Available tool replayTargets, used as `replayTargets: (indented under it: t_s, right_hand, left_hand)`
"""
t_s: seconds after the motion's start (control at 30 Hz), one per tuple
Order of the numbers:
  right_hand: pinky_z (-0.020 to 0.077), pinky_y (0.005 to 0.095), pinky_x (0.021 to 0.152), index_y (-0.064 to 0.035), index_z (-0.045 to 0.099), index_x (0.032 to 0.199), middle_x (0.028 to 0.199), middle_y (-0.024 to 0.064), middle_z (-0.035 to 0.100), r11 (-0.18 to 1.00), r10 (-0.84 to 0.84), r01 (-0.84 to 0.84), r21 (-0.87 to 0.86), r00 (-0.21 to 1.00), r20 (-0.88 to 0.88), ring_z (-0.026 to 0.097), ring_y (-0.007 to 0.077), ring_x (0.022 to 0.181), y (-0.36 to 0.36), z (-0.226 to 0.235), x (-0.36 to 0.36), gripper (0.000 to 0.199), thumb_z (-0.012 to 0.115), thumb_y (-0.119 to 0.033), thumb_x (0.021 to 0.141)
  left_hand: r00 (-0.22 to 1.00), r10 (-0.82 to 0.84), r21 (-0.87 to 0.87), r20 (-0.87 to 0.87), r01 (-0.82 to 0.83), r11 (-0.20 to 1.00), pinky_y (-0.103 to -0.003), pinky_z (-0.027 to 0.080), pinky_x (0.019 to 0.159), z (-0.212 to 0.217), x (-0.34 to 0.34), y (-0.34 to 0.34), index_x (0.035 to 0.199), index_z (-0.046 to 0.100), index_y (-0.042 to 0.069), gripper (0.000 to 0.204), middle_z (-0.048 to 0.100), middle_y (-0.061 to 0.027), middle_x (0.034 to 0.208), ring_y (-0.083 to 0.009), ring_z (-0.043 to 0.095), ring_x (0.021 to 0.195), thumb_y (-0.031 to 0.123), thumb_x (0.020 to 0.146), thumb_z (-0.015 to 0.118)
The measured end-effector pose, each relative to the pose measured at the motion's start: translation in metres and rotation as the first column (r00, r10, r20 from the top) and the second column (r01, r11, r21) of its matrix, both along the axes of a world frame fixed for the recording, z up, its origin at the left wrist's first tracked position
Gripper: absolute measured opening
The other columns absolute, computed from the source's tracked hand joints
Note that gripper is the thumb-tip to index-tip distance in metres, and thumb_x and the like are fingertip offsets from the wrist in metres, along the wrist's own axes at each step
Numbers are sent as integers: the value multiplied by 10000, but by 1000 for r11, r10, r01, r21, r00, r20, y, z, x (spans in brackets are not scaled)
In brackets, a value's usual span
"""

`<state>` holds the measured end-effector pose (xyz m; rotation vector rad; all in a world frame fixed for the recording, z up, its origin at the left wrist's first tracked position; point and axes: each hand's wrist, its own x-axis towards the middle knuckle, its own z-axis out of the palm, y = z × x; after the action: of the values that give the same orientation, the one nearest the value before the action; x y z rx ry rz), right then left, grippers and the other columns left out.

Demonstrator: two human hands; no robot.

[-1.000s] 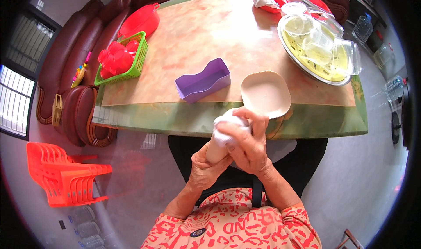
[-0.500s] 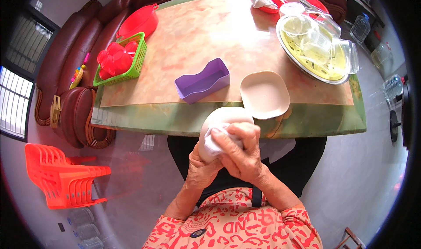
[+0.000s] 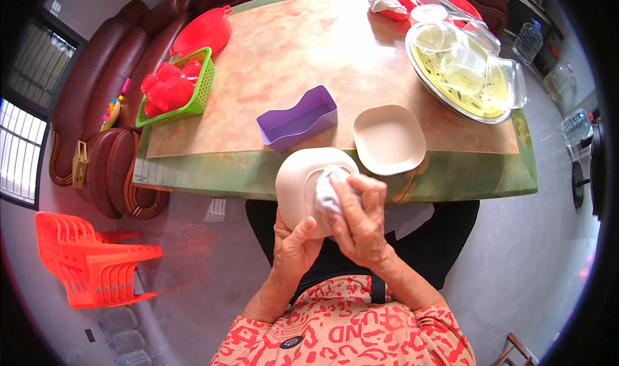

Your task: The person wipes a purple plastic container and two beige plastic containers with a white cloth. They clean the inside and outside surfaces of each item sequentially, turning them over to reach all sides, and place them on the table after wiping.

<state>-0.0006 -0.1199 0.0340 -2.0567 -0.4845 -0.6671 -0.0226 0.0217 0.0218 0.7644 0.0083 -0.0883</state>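
Observation:
Above my lap, by the table's front edge, I hold a cream square plate [image 3: 294, 179] with rounded corners, its underside with a raised ring facing up. My left hand [image 3: 295, 247] grips its lower edge, thumb on top. My right hand [image 3: 359, 224] is closed on a crumpled white cloth [image 3: 329, 195] and presses it against the plate's underside. A matching cream dish [image 3: 389, 139] lies on the table just beyond my right hand, hollow side up. To its left rests an open purple plastic box [image 3: 298, 119] with a curved cut-out side.
A green basket [image 3: 205, 85] of red plastic items and a red basin [image 3: 209, 32] stand at the left. At the right sits a metal-rimmed bowl [image 3: 431, 94] with a yellow strainer and clear containers. Stacked orange-red chairs [image 3: 97, 263] stand on the floor at left.
The plate has shifted left and turned, so more of its underside shows. The cloth in my right hand has moved slightly right across it. The things on the table have not moved.

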Motion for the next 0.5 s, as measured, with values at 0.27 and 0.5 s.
replayTargets:
  t_s: [0.27, 0.5]
  right_hand:
    - [436, 408, 865, -15, 613, 1214, 1159, 144, 521, 991, 114, -105, -77, 986, 123, 494, 304, 1017, 7, -5, -4, 508, 713, -80, 720]
    - [421, 423, 870, 28, 597, 1234, 1088, 199, 503, 981, -176, 179, 72, 983, -53, 479, 331, 986, -6, -10, 16, 431, 612, 0, 804]
  left_hand:
    - [997, -8, -141, -80, -3, 990, -415, 466, 1011, 4, 3, 5, 1367, 437, 75, 484, 556, -112, 1282, -238, 558, 1176, 162, 932, 630]
    - [1000, -24, -33, -15, 23, 999, -458, 447, 1044, 8, 4, 0, 1406, 402, 90, 564, 501, -132, 1363, -272, 517, 1245, 58, 885, 617]
